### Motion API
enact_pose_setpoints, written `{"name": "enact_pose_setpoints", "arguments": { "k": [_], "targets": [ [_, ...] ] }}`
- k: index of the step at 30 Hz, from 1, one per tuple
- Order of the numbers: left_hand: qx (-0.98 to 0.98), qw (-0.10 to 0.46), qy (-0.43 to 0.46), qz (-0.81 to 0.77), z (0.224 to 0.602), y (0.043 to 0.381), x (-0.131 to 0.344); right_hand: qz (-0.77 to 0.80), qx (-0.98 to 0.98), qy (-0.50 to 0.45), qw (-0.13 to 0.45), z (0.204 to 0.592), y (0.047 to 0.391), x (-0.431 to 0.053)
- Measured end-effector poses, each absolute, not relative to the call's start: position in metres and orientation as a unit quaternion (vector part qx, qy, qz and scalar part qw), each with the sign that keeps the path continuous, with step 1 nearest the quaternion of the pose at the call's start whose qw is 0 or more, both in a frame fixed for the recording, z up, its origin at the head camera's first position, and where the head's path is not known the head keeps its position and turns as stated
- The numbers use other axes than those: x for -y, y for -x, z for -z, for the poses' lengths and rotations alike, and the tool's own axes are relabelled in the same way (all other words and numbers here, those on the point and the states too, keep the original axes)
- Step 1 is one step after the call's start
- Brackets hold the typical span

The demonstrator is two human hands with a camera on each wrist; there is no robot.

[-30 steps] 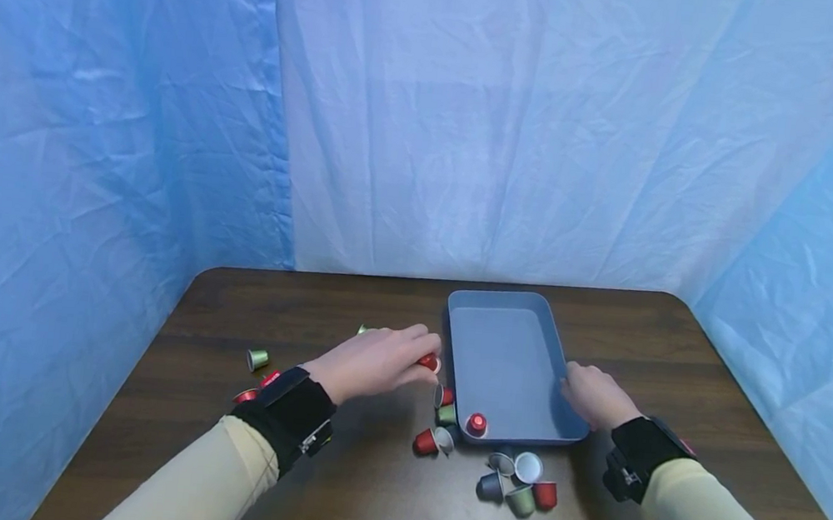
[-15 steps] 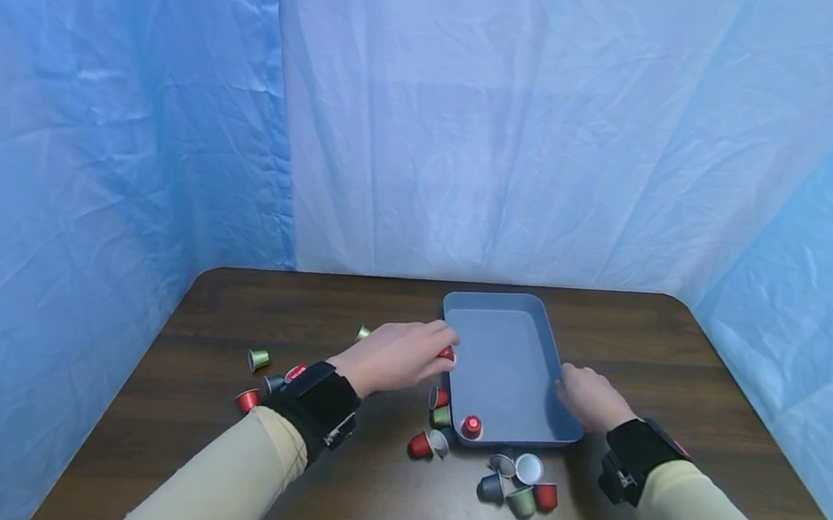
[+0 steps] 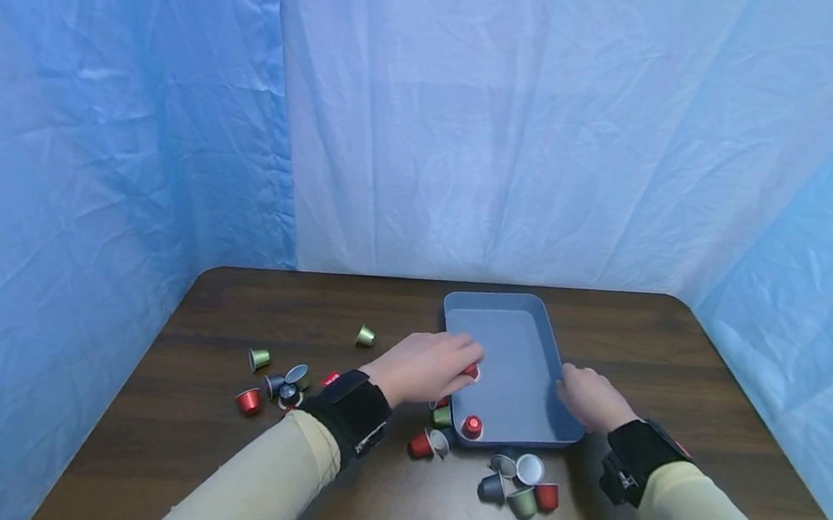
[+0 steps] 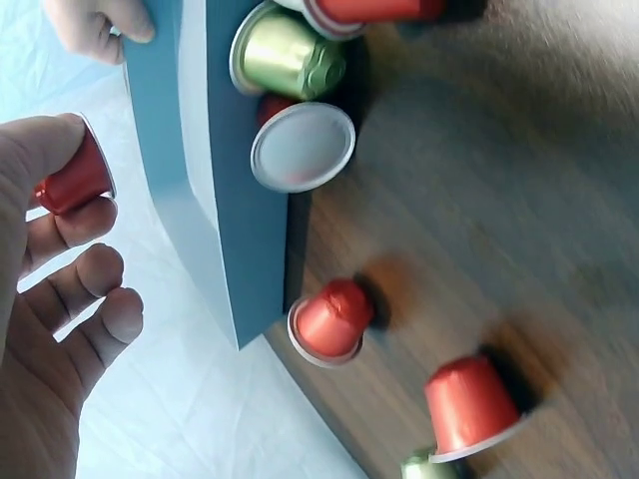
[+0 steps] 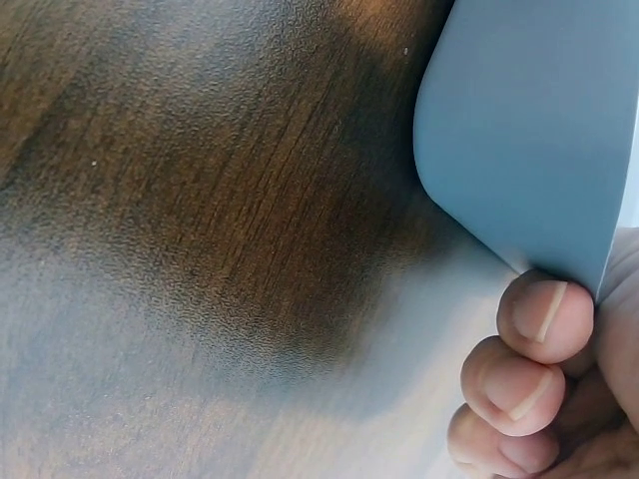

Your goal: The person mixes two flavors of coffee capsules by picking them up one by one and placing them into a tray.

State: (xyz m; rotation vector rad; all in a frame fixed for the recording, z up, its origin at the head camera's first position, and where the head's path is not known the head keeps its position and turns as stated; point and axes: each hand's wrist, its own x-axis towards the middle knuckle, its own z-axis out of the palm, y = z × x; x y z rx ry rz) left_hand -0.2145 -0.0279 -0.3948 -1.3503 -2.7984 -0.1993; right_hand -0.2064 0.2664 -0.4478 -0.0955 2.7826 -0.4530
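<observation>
In the head view my left hand (image 3: pixel 424 370) is over the left part of the blue-grey tray (image 3: pixel 504 327). It pinches a red coffee capsule (image 4: pixel 78 180) between thumb and fingers, as the left wrist view shows. Another red capsule (image 3: pixel 472 426) stands inside the tray at its near left corner. My right hand (image 3: pixel 594 398) grips the tray's right side, its fingers (image 5: pixel 544 314) curled under the edge. Along the tray's left wall lie several capsules, among them a green capsule (image 4: pixel 285 55); the left hand partly hides this group in the head view.
Near the tray's front edge sits a cluster of capsules, including a dark capsule (image 3: pixel 491 489) and a white-lidded capsule (image 3: pixel 529 469). More lie to the left, such as a red capsule (image 3: pixel 248 400) and green capsules (image 3: pixel 366 336). Blue sheets (image 3: pixel 474 132) surround the wooden table (image 3: pixel 356 497).
My left hand has moved rightward with the red capsule, from beside the tray to over it. The tray shifted slightly left early on. My right hand keeps its grip.
</observation>
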Motion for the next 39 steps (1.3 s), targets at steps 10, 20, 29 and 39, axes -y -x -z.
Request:
{"name": "enact_pose_setpoints", "arguments": {
  "k": [10,20,29,39],
  "targets": [
    [0.892,0.029,0.45,0.02,0.412,0.211,0.018,0.164,-0.973,0.037,0.157,0.447,0.206,-0.266],
    [0.894,-0.002,0.447,0.007,0.423,0.211,0.014,0.163,-0.973,0.028,0.161,0.447,0.205,-0.267],
    [0.893,-0.01,0.45,-0.019,0.424,0.208,0.015,0.162,-0.974,0.033,0.157,0.447,0.205,-0.267],
    [0.89,-0.038,0.453,-0.039,0.429,0.208,0.015,0.166,-0.972,0.032,0.162,0.445,0.205,-0.266]
  ]
}}
